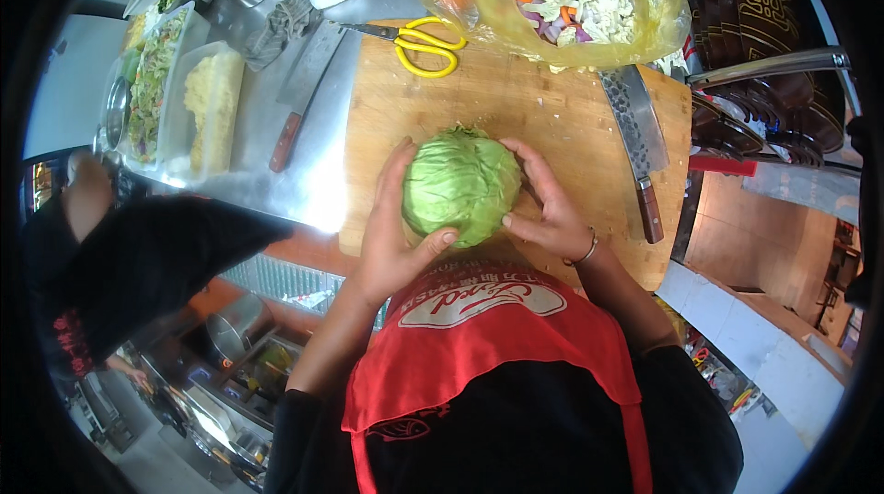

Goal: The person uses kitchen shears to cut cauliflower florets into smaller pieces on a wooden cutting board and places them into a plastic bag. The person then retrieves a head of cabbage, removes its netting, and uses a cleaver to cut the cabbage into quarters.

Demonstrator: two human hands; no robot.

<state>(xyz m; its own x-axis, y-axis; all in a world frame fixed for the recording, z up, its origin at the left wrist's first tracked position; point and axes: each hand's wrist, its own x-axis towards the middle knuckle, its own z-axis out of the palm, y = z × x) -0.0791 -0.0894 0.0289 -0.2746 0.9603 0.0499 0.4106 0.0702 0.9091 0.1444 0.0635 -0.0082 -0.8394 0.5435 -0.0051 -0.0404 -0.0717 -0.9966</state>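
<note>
A round green cabbage (461, 187) rests at the near part of a wooden cutting board (504, 100), its cut stem end turned away from me. My left hand (397, 218) cups its left side, thumb along the near edge. On the opposite side, my right hand (549, 204) has its fingers spread around the cabbage, with the thumb near its lower right. A cleaver (635, 135) with a wooden handle lies on the board to the right of my right hand. Yellow-handled scissors (428, 45) lie at the board's far left edge.
Beyond the board sits a yellow plastic bag (663, 10) of cut cauliflower, carrot and purple pieces. Left on the steel counter (255, 107) are a second knife (297, 114), a grey cloth (280, 28) and plastic food tubs (231, 86). Another person (138, 266) in black stands at left.
</note>
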